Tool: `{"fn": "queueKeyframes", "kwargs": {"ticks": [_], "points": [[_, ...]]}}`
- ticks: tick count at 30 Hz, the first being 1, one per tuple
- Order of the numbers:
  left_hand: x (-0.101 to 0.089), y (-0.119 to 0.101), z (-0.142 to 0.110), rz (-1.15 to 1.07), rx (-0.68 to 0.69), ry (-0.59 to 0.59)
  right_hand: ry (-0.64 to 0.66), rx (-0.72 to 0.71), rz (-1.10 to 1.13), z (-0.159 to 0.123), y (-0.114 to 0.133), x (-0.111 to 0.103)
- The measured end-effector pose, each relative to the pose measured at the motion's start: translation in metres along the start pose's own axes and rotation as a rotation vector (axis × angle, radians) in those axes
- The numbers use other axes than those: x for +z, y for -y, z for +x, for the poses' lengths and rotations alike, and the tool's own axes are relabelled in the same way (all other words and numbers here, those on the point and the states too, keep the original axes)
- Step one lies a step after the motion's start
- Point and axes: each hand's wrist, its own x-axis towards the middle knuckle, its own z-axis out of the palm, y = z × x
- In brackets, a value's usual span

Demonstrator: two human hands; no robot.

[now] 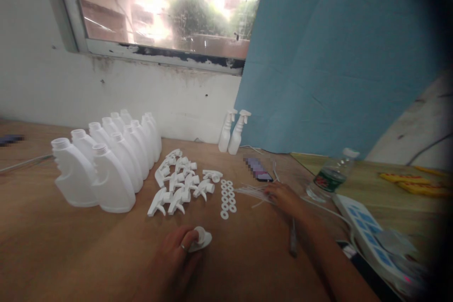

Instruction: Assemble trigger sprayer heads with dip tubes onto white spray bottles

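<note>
My left hand is closed around a white trigger spray head, its round collar pointing up and to the right. Over at the right, the fingers of my right hand pinch the ends of thin clear plastic tubes lying in a loose pile; how many they grip cannot be made out. Between the hands lie two columns of white ring washers. More white trigger spray heads rest in a cluster left of the washers.
White empty bottles stand in rows at left. Two assembled spray bottles stand by the wall. A phone, a water bottle, a power strip and a dark flat bar surround my right arm.
</note>
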Motion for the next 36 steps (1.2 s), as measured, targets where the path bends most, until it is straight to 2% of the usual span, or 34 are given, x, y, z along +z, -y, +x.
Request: {"fn": "queueKeyframes", "kwargs": {"ticks": [4,6,8,11,12,14,16,18,21,24,26,28,30,33,36], "points": [[0.0,0.001,-0.002,-0.013,-0.026,0.019,-0.034,-0.028,-0.025,-0.003,-0.004,-0.001],[0.001,0.002,-0.003,-0.02,-0.019,0.027,-0.116,-0.059,-0.035,-0.006,-0.007,-0.004],[0.002,0.003,-0.003,-0.016,-0.006,0.019,-0.305,-0.078,-0.033,-0.009,-0.007,-0.013],[0.002,0.004,-0.002,0.007,0.03,-0.036,-0.712,-0.007,0.102,-0.014,0.015,-0.035],[0.002,0.005,-0.002,0.014,0.044,-0.049,-0.832,0.036,0.219,-0.015,0.03,-0.044],[0.002,0.005,-0.002,0.018,0.052,-0.05,-0.963,0.023,0.626,-0.016,0.068,-0.059],[0.002,0.006,-0.003,0.007,0.02,-0.039,-0.885,-0.051,1.006,-0.016,0.112,-0.065],[0.004,0.007,-0.005,-0.02,-0.032,-0.028,-0.682,-0.113,1.192,-0.017,0.151,-0.058],[0.006,0.011,-0.007,-0.081,-0.094,0.016,-0.36,-0.179,1.192,-0.019,0.187,-0.031],[0.005,0.011,-0.006,-0.139,-0.13,0.07,-0.158,-0.232,1.029,-0.021,0.196,-0.003],[0.003,0.01,-0.005,-0.167,-0.137,0.094,-0.107,-0.303,0.957,-0.02,0.196,0.006],[0.001,0.009,-0.004,-0.19,-0.144,0.103,-0.118,-0.351,0.969,-0.018,0.197,0.008],[0.001,0.008,-0.004,-0.21,-0.146,0.101,-0.123,-0.297,1.092,-0.014,0.2,0.004],[0.001,0.008,-0.005,-0.234,-0.141,0.092,-0.065,-0.137,1.403,-0.009,0.21,-0.004],[0.0,0.007,-0.004,-0.242,-0.135,0.089,-0.022,-0.127,1.553,-0.006,0.223,-0.011]]}}
